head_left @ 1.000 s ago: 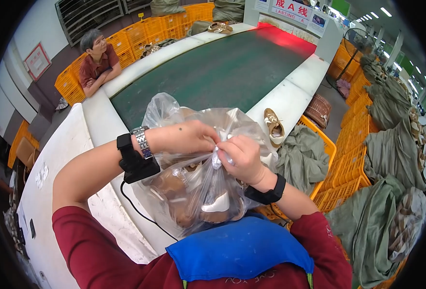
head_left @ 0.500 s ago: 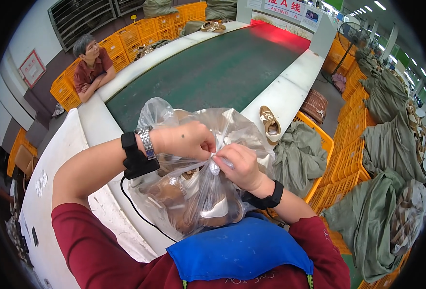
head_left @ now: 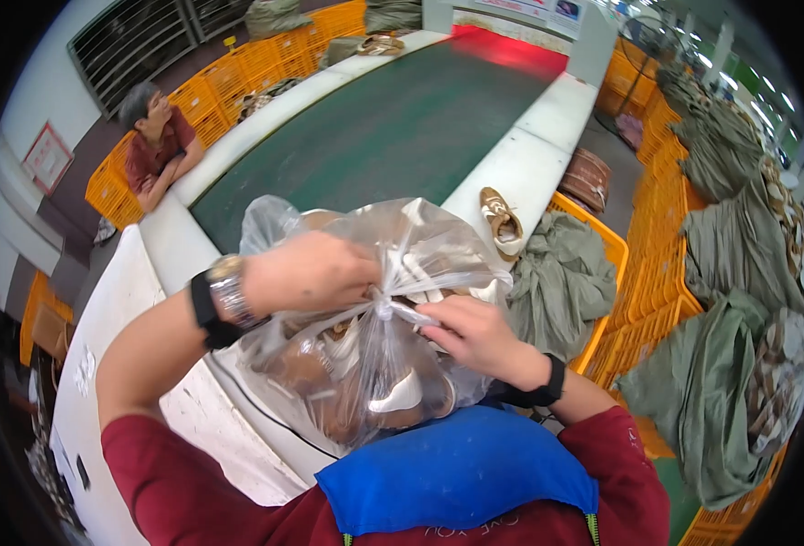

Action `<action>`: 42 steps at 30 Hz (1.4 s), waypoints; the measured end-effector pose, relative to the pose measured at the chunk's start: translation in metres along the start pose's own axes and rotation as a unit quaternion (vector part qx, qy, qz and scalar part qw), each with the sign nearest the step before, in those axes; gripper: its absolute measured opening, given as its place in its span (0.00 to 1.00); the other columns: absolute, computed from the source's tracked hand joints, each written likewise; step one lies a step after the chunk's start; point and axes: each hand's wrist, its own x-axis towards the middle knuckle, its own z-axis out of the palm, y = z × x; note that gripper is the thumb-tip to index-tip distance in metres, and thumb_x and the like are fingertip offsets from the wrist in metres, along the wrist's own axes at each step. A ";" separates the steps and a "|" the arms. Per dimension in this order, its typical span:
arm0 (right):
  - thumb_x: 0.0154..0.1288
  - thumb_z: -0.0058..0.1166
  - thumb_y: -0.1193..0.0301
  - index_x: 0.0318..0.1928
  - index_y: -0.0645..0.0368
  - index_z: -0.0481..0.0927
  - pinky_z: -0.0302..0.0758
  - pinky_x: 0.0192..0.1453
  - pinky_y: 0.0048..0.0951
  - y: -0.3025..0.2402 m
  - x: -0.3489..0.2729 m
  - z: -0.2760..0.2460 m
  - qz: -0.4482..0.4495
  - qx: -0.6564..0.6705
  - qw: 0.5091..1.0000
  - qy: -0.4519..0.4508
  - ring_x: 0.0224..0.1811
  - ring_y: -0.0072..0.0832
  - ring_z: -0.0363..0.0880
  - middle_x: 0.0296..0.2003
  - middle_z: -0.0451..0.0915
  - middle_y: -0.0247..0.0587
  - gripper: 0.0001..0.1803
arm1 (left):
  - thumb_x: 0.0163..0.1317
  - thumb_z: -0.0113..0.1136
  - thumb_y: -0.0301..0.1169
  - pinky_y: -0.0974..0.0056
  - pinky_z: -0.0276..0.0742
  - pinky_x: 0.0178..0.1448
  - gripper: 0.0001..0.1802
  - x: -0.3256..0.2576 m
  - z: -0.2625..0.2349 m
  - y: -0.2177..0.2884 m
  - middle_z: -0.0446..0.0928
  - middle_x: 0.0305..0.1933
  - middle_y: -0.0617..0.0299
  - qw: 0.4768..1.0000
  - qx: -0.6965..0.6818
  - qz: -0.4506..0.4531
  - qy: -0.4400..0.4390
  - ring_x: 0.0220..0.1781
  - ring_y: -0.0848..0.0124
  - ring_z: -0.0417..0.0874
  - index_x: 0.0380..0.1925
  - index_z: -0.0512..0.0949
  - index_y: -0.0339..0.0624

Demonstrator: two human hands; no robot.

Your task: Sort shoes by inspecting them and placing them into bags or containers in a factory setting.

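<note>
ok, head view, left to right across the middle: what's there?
Co-worker → left hand → clear bag knot → right hand → loose shoe → grey-green sack → orange crates → sacks.

Clear plastic bag (head_left: 365,355) of brown shoes, near centre.
A red-framed pale sign (head_left: 47,156) hangs far left; a red-and-white banner (head_left: 529,9) spans the far end.
</note>
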 end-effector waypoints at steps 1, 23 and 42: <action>0.52 0.61 0.72 0.40 0.59 0.78 0.73 0.28 0.27 0.000 -0.006 -0.017 0.083 0.009 0.996 -0.014 0.24 0.30 0.75 0.25 0.76 0.39 0.14 | 0.49 0.59 0.30 0.57 0.74 0.36 0.11 -0.010 -0.016 0.008 0.77 0.28 0.55 0.995 -0.056 -0.081 0.002 0.32 0.56 0.79 0.35 0.75 0.42; 0.51 0.51 0.67 0.31 0.61 0.80 0.75 0.40 0.42 0.300 -0.118 -0.034 0.390 -0.095 0.910 -0.106 0.36 0.47 0.78 0.30 0.79 0.53 0.11 | 0.56 0.51 0.24 0.62 0.72 0.48 0.15 -0.006 0.070 0.265 0.77 0.39 0.47 0.814 -0.420 -0.288 0.280 0.38 0.62 0.78 0.43 0.73 0.29; 0.56 0.56 0.64 0.28 0.58 0.69 0.66 0.23 0.37 0.006 -0.294 -0.321 0.287 -0.113 0.947 0.095 0.24 0.41 0.73 0.26 0.68 0.39 0.13 | 0.55 0.59 0.50 0.62 0.66 0.60 0.36 0.422 0.208 0.277 0.70 0.53 0.57 0.578 -0.815 -0.016 -0.028 0.54 0.66 0.72 0.56 0.62 0.36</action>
